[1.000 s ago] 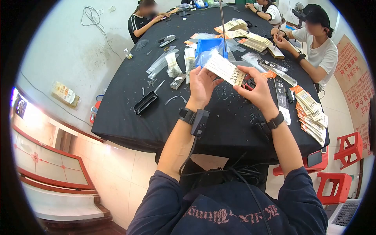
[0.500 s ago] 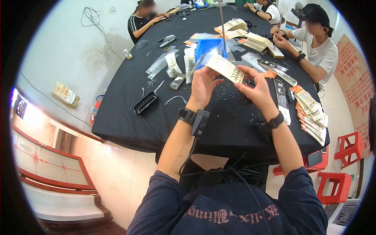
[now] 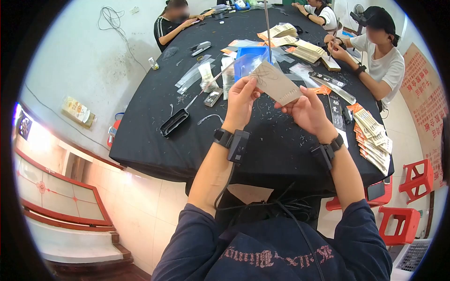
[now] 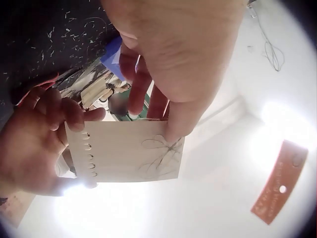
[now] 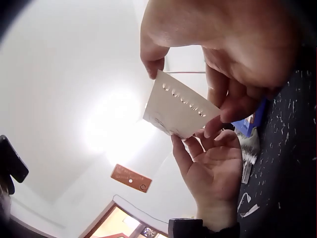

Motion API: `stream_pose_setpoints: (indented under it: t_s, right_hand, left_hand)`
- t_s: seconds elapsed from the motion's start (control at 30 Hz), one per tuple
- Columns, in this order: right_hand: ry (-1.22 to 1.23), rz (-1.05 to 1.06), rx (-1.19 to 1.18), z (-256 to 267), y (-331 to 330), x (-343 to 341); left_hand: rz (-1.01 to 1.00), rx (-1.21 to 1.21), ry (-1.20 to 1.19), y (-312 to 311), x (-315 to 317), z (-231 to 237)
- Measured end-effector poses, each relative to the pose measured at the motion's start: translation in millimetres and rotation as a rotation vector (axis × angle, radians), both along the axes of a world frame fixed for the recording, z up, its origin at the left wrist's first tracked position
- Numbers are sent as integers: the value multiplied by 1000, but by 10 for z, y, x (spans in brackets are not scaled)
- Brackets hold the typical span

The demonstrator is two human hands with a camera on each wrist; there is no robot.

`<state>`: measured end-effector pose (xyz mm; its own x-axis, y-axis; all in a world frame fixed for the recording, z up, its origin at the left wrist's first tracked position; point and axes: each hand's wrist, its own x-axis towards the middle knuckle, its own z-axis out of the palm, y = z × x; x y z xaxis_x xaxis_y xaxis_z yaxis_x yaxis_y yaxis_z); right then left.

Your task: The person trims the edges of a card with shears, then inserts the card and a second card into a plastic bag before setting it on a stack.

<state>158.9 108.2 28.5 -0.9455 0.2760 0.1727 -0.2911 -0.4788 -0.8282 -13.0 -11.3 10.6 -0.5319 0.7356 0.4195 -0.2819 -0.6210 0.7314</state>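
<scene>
A small pale card [image 3: 277, 84] is held up over the black-covered table, its plain back facing the head camera. Thin dark line lies in loose loops [image 4: 162, 151] at one end of the card, and a row of small slits with bits of hook showing runs along the other. My left hand [image 3: 241, 100] pinches the looped end, thumb pressing on the line. The right hand [image 3: 310, 113] grips the slit end at its edges, between thumb and fingers, as the right wrist view shows.
A blue bin [image 3: 243, 54] stands just beyond the card, a thin upright rod beside it. Overlapping packed cards [image 3: 370, 133] lie to the right. A stapler [image 3: 200, 48] and a black trough-like thing [image 3: 174, 122] are left. Another person [image 3: 382, 56] works at the right.
The card has been turned over: its printed face with the row of hooks showed before, its back with looped line now. My right hand has rolled palm-up at its edge.
</scene>
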Motion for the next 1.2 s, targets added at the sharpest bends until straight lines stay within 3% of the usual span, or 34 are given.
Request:
stream_pose_setpoints:
  t_s: [0.1,0.2,0.3,0.4,0.53,0.97,1.07,1.2]
  right_hand:
    - [-52,58,0,60,-9,21]
    - [-43,-58,106,-19,81,-29]
    - [41,-601,501,-36,56,-48]
    - [17,-940,1097,95,26,66]
    - [149,-1044,1339,140,-52,44]
    - [89,-1081,1248,139,-91,36]
    - [-66,-880,828,47,-54,4]
    - [-50,-767,645,-29,21,-7]
  left_hand:
    - [30,-10,-1,6,-12,-2]
    - [71,-30,-26,14,-32,-7]
    - [153,-135,-42,4,-12,11]
    - [177,-188,-22,5,35,30]
    - [155,-258,8,30,63,0]
    - [130,-328,84,42,166,24]
    - [97,-317,115,31,179,33]
    - [73,-306,149,36,174,23]
